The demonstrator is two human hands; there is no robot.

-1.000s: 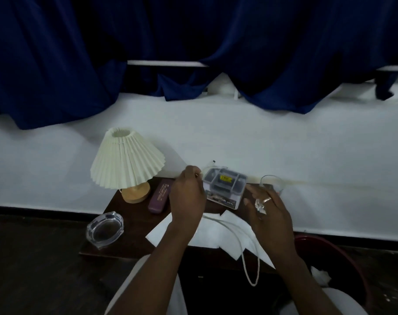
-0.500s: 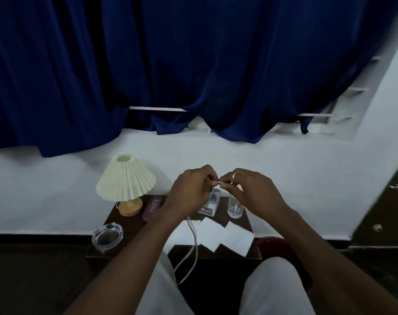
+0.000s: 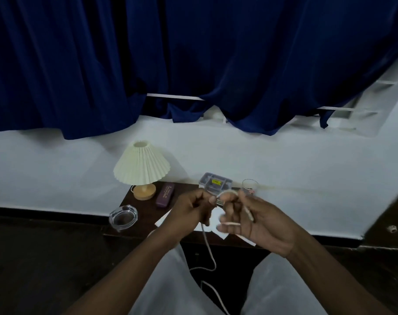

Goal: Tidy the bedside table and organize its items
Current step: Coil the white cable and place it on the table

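A thin white cable (image 3: 207,243) was held above the near edge of the bedside table (image 3: 145,214), arched between both hands with its free length hanging down between the person's knees. The left hand (image 3: 189,212) was closed in a pinch on the cable just left of the arch; the right hand (image 3: 257,220) was loosely curled, the cable looped over its fingers (image 3: 230,228) and the plug end lying across its palm. The cable appeared light, limp and slightly springy, so it would likely uncoil if released; it seemed best gripped near the plug and wound into loops held at their crossing. Behind the hands stood a small clear organizer box (image 3: 215,184) and a drinking glass (image 3: 250,186), just beside each other. White papers (image 3: 164,220) lay under the hands. Farther left were a purple case (image 3: 165,194), a pleated lamp (image 3: 141,170) and, at the near left corner, a glass ashtray (image 3: 123,217). A blue curtain (image 3: 193,60) hung behind.
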